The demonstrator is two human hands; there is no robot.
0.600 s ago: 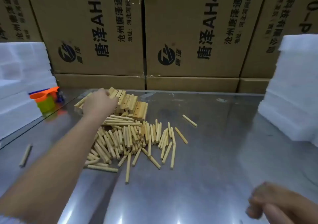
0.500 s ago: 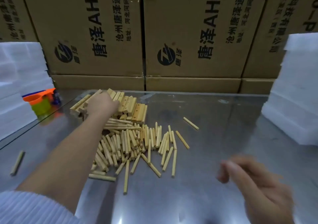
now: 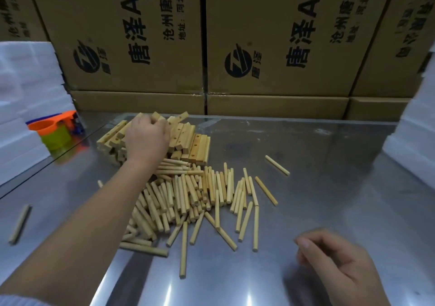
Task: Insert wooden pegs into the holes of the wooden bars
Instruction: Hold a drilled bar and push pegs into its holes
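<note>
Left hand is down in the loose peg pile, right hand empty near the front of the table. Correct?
Not quite. In the head view the left hand is on the stack of wooden bars, behind the loose peg pile; only its forearm passes over that pile. The right hand is indeed empty near the front of the table.

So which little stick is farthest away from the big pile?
The lone peg on the far left, beyond the left arm, by itself on the table. The stray peg on the right lies much closer to the pile.
</note>
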